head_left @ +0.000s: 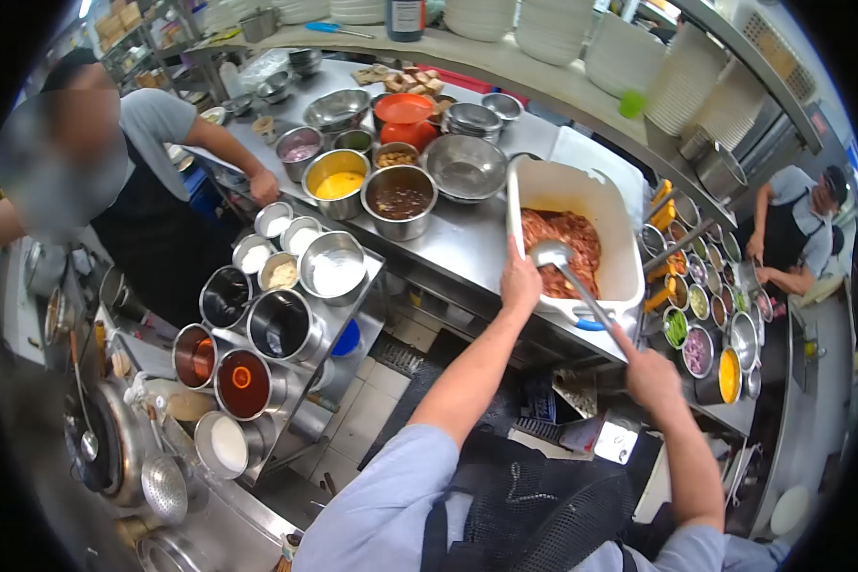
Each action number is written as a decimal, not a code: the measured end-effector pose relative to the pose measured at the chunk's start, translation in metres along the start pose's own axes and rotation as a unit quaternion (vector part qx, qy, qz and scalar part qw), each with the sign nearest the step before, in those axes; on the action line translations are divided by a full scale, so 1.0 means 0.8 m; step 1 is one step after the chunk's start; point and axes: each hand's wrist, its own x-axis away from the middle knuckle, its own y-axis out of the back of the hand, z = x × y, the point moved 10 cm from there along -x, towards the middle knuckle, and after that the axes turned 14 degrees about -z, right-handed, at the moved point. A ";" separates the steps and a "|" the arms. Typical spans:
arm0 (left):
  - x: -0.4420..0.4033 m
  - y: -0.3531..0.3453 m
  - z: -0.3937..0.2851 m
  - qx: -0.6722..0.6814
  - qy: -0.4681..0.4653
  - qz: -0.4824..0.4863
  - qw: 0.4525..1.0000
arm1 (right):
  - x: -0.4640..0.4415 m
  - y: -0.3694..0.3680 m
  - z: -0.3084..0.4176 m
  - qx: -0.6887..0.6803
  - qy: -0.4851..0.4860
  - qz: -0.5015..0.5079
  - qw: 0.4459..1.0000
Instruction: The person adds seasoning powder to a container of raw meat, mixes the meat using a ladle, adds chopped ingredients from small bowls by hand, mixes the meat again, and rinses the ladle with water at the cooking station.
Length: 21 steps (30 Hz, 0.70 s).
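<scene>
A white plastic tub [622, 229] stands on the steel counter, with a mass of reddish-brown marinated meat [586, 238] in its near part. My left hand [520, 283] grips the tub's near left rim. In my closed right hand [650, 379] is the long handle of a metal ladle [550, 254]. The ladle reaches over the tub's near rim, its bowl resting against the meat. Left of the tub are an empty-looking steel bowl [465, 166] and a steel pot of dark brown sauce [398, 202].
A lower steel cart [372, 276] at left bears several pots of sauces and powders. A shelf [505, 59] with stacked white containers overhangs the counter. One co-worker [153, 153] stands at left, another [796, 229] at far right beside several ingredient pots [729, 377].
</scene>
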 end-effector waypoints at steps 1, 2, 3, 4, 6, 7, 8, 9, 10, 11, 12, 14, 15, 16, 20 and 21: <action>0.000 -0.002 -0.001 0.007 -0.019 -0.015 1.000 | -0.004 -0.013 0.014 0.006 0.001 -0.007 1.000; 0.000 -0.003 -0.001 0.006 -0.025 -0.016 1.000 | -0.011 -0.024 0.022 -0.004 -0.007 -0.019 1.000; 0.000 -0.002 0.001 0.002 -0.031 -0.018 0.999 | -0.019 -0.033 0.029 -0.016 -0.014 -0.032 0.999; 0.001 0.001 -0.002 -0.001 -0.035 -0.017 0.999 | -0.029 -0.040 0.032 -0.043 -0.025 -0.036 0.998; 0.001 0.000 -0.004 -0.004 -0.026 -0.012 1.000 | -0.049 -0.050 0.031 -0.069 -0.049 -0.048 0.995; 0.001 -0.003 -0.001 -0.004 -0.027 -0.014 1.000 | -0.058 -0.052 0.029 -0.096 -0.057 -0.054 0.992; 0.001 0.000 -0.005 0.008 -0.055 -0.035 0.998 | -0.070 -0.062 0.022 -0.118 -0.055 -0.086 0.988; 0.001 0.000 -0.004 0.020 -0.062 -0.043 0.997 | -0.082 -0.074 0.012 -0.138 -0.051 -0.118 0.982; 0.001 0.001 -0.005 0.023 -0.076 -0.053 0.995 | -0.091 -0.087 -0.001 -0.259 -0.067 -0.106 0.958; 0.001 0.003 -0.007 0.026 -0.091 -0.064 0.993 | -0.099 -0.094 -0.010 -0.377 -0.082 -0.095 0.918; 0.001 0.001 -0.004 0.026 -0.085 -0.059 0.994 | -0.087 -0.088 -0.013 -0.475 -0.173 -0.001 0.863; 0.001 0.000 -0.006 0.018 -0.070 -0.045 0.996 | -0.061 -0.055 -0.022 -0.496 -0.205 0.003 0.844; 0.001 -0.004 0.000 0.009 -0.053 -0.035 0.998 | -0.049 -0.038 -0.022 -0.484 -0.213 -0.002 0.849; 0.000 -0.003 -0.002 0.013 -0.067 -0.048 0.997 | -0.050 -0.046 -0.027 -0.483 -0.215 0.001 0.849; -0.002 -0.009 0.004 0.021 -0.046 -0.036 0.998 | -0.091 0.005 -0.045 -0.297 -0.174 -0.121 0.931; -0.003 -0.010 0.005 0.028 -0.059 -0.047 0.997 | -0.107 0.002 -0.042 -0.243 -0.176 -0.110 0.948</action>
